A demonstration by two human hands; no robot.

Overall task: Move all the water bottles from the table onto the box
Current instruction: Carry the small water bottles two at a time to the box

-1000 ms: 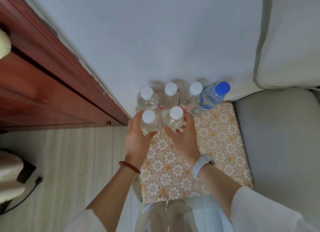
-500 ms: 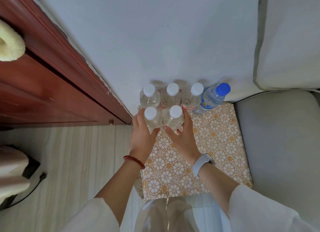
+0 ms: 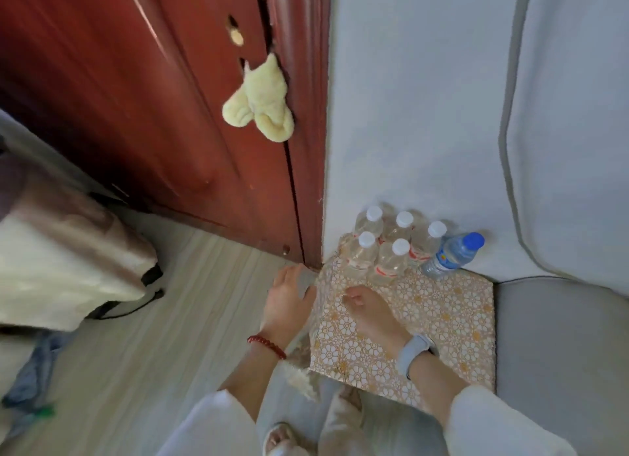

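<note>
Six water bottles [image 3: 391, 251] stand clustered at the box's [image 3: 442, 319] far left corner, just beyond your fingers. Your right hand [image 3: 371, 316] hovers over the box top, fingers relaxed, holding nothing. Your left hand [image 3: 289, 299] hangs beside the box's left edge, fingers loose, empty.

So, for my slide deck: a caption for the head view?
Six bottles stand on the patterned box; both hands, left hand and right hand, hold nothing.
</note>
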